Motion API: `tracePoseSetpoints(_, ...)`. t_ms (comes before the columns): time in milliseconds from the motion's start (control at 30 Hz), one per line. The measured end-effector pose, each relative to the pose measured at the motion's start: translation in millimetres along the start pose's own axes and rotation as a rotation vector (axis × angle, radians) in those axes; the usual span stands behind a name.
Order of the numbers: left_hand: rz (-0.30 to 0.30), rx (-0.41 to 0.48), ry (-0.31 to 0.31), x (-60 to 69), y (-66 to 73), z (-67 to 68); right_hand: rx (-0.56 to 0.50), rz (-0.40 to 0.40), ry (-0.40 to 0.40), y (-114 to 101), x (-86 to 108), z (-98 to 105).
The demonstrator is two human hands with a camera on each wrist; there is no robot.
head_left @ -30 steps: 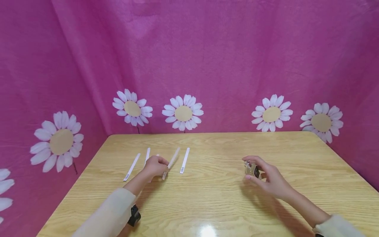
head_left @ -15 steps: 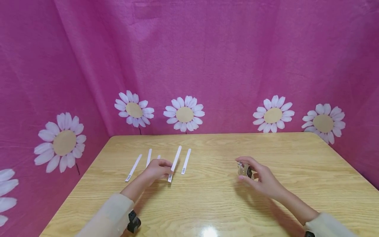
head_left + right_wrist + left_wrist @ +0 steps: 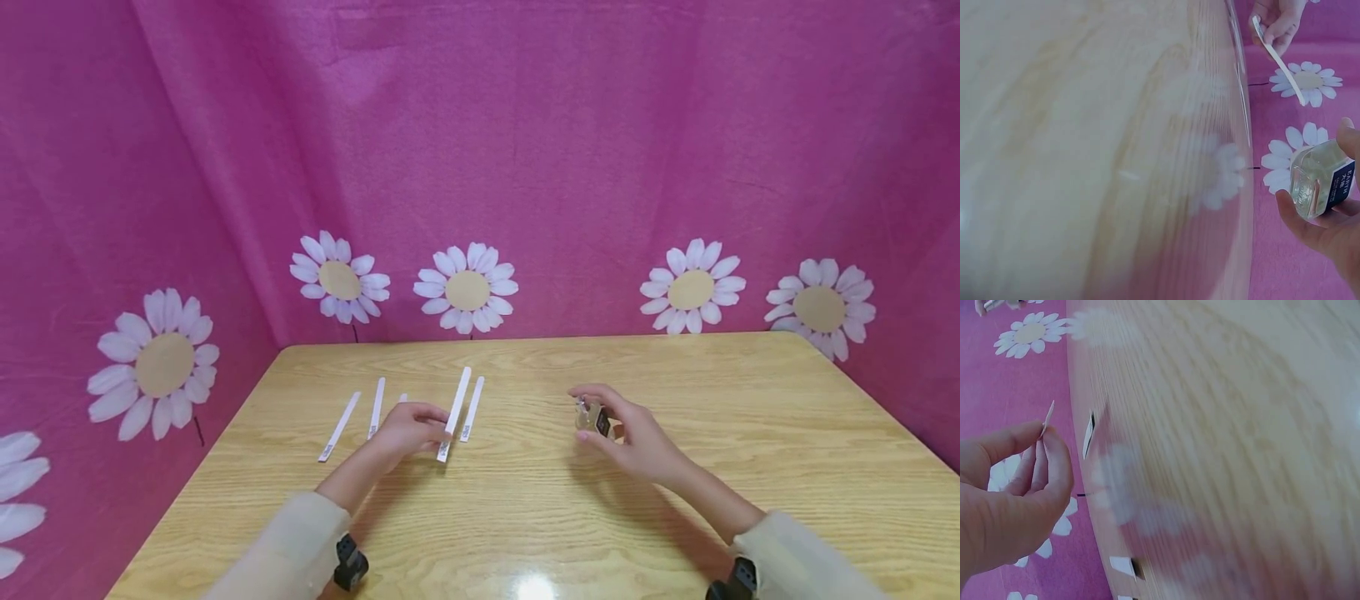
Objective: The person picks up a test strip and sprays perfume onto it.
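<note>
White strip [image 3: 455,411] is pinched by left hand [image 3: 411,428]; at its three o'clock, clear bottle [image 3: 588,417] is gripped by right hand [image 3: 637,437].

Cream all round: left sleeve [image 3: 281,546] behind the left hand [image 3: 408,429], matching right sleeve [image 3: 802,558] behind the right hand [image 3: 637,442], and there, black on the inner sides, the left wrist camera [image 3: 349,563] and right wrist camera [image 3: 735,581]!

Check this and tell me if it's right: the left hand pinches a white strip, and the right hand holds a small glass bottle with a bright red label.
Not quite: the label is dark, near black, not red, as the right wrist view shows. The rest stands: the left hand pinches a white strip, and the right hand holds a small glass bottle.
</note>
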State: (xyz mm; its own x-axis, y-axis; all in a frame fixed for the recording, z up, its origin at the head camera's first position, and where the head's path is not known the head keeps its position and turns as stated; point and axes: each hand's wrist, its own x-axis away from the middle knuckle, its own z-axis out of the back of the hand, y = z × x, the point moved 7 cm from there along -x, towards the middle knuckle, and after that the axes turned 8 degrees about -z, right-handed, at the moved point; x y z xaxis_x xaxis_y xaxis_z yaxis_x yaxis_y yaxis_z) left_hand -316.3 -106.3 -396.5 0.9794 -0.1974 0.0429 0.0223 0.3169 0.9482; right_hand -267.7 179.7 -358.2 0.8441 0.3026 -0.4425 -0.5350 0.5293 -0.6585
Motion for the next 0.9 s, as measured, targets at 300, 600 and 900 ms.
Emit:
tracePoseSetpoints(300,-0.019,0.043,-0.065,-2.9,0.5,-15.7,-0.022,0.019,-0.008,-2.2,-10.2,-12.4)
tracePoseSetpoints(600,-0.032,0.043,-0.083,-7.3,2.3,-21.7,-0.008,0.039,0.007,-5.6,-19.5,-18.0)
tracePoseSetpoints(900,-0.034,0.000,-0.103,-5.9,6.0,-28.3,0.010,0.019,0.080,-7.4,-25.9,-15.2)
